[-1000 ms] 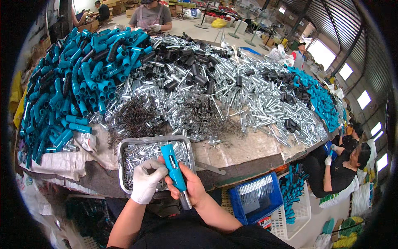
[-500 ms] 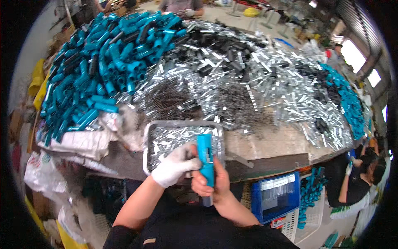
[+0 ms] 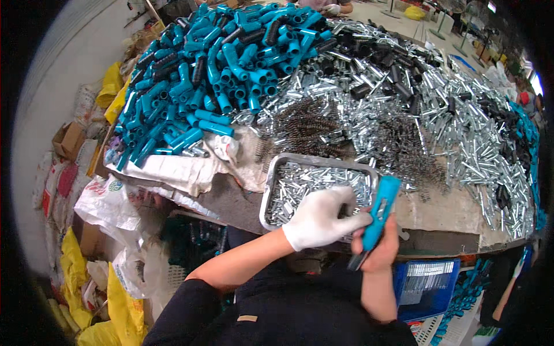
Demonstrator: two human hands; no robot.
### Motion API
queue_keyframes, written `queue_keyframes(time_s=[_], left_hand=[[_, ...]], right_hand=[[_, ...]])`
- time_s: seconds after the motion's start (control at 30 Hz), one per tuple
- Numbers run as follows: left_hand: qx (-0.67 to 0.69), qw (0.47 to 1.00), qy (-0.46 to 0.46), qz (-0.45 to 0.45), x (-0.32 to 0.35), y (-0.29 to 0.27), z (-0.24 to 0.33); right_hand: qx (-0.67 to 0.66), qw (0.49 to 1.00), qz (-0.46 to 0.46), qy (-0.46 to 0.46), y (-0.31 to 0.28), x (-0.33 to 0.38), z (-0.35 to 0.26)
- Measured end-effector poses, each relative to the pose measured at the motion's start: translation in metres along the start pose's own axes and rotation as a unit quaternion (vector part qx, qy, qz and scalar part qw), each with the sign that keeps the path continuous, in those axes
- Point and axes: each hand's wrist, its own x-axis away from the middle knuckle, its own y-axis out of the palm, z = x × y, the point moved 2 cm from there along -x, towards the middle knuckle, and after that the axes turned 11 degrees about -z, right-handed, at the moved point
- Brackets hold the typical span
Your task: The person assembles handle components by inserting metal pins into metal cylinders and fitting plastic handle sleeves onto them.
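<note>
My right hand, bare, is wrapped round a teal plastic handle that tilts up to the right. A slot with something metallic shows in its side, and a dark end sticks out below the fingers. My left hand, in a white glove, has its fingers curled with the thumb tip at the handle's side. Whatever its fingertips may hold is hidden. Beneath both hands, at the table's front edge, lies a grey metal tray with many small shiny metal pins.
Teal handles are heaped on the table's far left. Springs and metal tubes spread across the middle and right. A blue crate stands below the right edge. Plastic bags hang at left. Another person's gloved hand shows across the table.
The view has swung left, so the table sits further right in it. The teal handle has tilted to the right in my right hand. My left hand remains beside it.
</note>
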Motion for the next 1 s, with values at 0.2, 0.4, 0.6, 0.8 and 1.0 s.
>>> queue_keyframes(time_s=[0.2,0.4,0.6,0.8,1.0], left_hand=[[0.026,0.977,-0.016,-0.211,0.001,0.052,-0.001],[0.266,0.894,-0.163,-0.322,-0.026,0.062,0.027],[0.157,0.882,-0.094,-0.434,-0.068,0.071,0.011],[-0.306,0.951,-0.049,0.005,-0.214,-0.04,0.01],[-0.426,0.891,-0.151,0.035,-0.3,-0.098,-0.075]], right_hand=[[0.212,0.958,0.095,-0.17,0.013,-0.012,-0.025],[0.058,0.97,0.176,-0.159,-0.011,-0.006,-0.044],[-0.122,0.954,0.189,-0.199,-0.029,0.002,-0.056],[-0.034,0.984,0.167,-0.052,-0.08,0.019,-0.023],[-0.005,0.996,0.081,-0.041,-0.079,0.014,-0.02]])
